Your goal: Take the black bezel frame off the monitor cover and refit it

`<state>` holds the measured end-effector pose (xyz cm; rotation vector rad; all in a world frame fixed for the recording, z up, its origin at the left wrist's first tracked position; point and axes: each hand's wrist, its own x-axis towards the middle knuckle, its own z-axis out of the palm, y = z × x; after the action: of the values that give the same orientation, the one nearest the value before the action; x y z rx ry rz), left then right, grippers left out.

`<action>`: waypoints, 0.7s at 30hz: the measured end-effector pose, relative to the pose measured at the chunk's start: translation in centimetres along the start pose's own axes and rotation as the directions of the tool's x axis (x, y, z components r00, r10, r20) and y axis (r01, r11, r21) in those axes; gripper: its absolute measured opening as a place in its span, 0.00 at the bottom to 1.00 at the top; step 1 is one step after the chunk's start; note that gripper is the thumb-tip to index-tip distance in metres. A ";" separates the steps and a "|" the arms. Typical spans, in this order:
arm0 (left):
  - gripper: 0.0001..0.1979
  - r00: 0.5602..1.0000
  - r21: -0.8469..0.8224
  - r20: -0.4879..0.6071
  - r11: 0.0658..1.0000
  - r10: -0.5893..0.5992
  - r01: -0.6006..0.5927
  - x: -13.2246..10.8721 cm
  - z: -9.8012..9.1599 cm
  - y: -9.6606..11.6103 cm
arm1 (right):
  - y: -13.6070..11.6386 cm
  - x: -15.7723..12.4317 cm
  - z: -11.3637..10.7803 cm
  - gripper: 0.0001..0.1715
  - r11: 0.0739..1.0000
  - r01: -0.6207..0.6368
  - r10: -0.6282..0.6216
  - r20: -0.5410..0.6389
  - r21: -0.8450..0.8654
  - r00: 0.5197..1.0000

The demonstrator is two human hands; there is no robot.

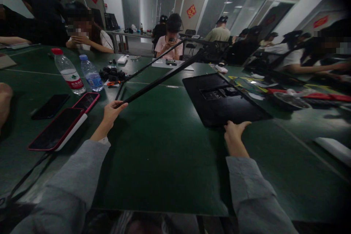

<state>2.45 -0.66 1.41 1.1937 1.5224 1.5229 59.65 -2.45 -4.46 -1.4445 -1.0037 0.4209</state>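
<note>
Left hand pinches a black rectangular frame over the green table; right hand meets a black panel's near edge, grip unclear; panel and frame are apart, remaining steps unshown

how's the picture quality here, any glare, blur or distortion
Head view: dim overall, with pale sheen on the table and faint reflections on the black panel; head view, background: soft, light streaks on the glass wall; head view, edges: black corner upper right, wide-angle distortion seemingly tilting the red-capped bottle.
</note>
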 end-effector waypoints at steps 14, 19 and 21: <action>0.25 0.978 0.299 0.120 0.933 0.171 -0.200 0.3 -1.6 0.4 | -3.1 0.3 5.0 0.37 1.000 -0.021 0.021 0.018 0.004 1.000; 0.22 0.937 0.404 0.219 0.849 0.272 -0.340 -0.5 -1.3 0.9 | -6.4 0.7 3.0 0.38 0.943 -0.145 0.086 0.198 0.300 0.976; 0.20 0.914 0.403 0.274 0.827 0.299 -0.391 -0.8 -0.9 0.9 | -7.2 0.3 2.8 0.36 0.956 -0.142 0.056 0.318 0.255 0.946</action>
<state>2.02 -1.80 2.30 1.9268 1.6330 1.2388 55.37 -1.56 1.86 -1.2012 -1.0719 0.8488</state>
